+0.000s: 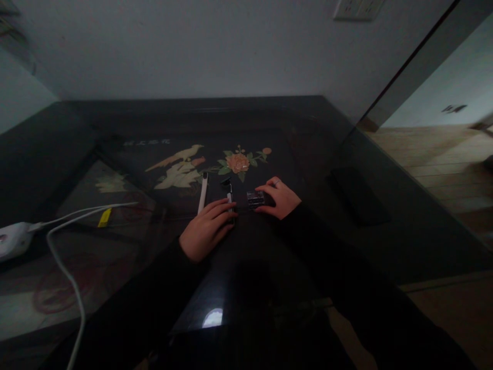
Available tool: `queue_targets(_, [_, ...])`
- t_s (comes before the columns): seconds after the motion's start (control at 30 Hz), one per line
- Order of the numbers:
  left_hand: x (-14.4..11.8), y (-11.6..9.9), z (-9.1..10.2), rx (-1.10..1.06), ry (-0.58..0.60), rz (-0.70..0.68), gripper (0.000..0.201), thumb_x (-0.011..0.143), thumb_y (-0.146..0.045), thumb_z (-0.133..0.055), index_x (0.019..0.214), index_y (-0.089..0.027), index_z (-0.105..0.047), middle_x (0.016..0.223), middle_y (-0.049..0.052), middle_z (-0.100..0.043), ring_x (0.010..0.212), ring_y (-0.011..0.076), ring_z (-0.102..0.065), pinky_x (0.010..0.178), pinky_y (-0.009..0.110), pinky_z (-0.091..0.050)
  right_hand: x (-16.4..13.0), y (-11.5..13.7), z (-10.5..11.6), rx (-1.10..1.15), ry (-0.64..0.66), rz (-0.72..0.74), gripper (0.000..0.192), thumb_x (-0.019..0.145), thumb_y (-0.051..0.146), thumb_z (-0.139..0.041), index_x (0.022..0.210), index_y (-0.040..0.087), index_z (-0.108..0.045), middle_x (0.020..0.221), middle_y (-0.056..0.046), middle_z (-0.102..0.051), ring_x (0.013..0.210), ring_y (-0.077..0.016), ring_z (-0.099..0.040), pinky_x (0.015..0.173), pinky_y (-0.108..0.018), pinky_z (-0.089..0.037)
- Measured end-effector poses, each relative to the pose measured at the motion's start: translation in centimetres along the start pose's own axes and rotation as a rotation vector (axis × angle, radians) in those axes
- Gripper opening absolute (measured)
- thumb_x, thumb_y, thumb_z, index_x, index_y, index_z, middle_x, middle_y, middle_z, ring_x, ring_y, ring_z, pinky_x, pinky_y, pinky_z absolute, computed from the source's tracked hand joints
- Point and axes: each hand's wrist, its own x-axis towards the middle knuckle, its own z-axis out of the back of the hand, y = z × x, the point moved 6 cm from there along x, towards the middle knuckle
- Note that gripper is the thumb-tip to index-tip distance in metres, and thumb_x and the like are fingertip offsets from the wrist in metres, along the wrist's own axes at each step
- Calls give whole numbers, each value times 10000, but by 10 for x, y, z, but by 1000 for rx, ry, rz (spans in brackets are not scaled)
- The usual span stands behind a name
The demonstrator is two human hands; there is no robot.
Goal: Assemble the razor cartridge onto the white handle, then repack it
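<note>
Dim room; dark glass-topped table (385,216) filling the frame centre. Left hand (206,231) is lying flat, fingers together, pressing on a razor (229,193). Right hand (279,198) is curling around a small clear blade case (255,199), just right of the razor. White pen (202,192) lying left of the razor.

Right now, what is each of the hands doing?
Left hand: fingers laid over the razor on the table; grip cannot be told.
Right hand: closed around a small clear case.
</note>
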Motion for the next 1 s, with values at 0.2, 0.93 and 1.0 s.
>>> queue_targets(0.2, [0,1,0,-22,-5,11,209,901,-212,-515,1070,-150,-620,1258,124,-606,1241,258,-505,1001,480,-480,1,-2,1,4,24,4,526,681,389,-758,1143,175,-626,1092,-100,-480,976,-245,-552,906,-407,-470])
queue_targets(0.93, [3,-12,16,16,-54,40,201,901,-198,-500,1044,-154,-635,1133,111,-632,1058,233,-585,911,411,-509,-24,27,18,22,-119,193,287,828,345,-618,1071,197,-648,1036,-94,-592,961,-227,-578,839,-365,-485])
queue_targets(1.0, [4,-15,18,2,-67,30,195,901,-185,-496,1036,-159,-634,1106,104,-642,1028,224,-593,888,402,-515,-32,35,16,30,-127,301,237,858,340,-579,1029,197,-660,981,-83,-622,920,-208,-588,807,-337,-482])
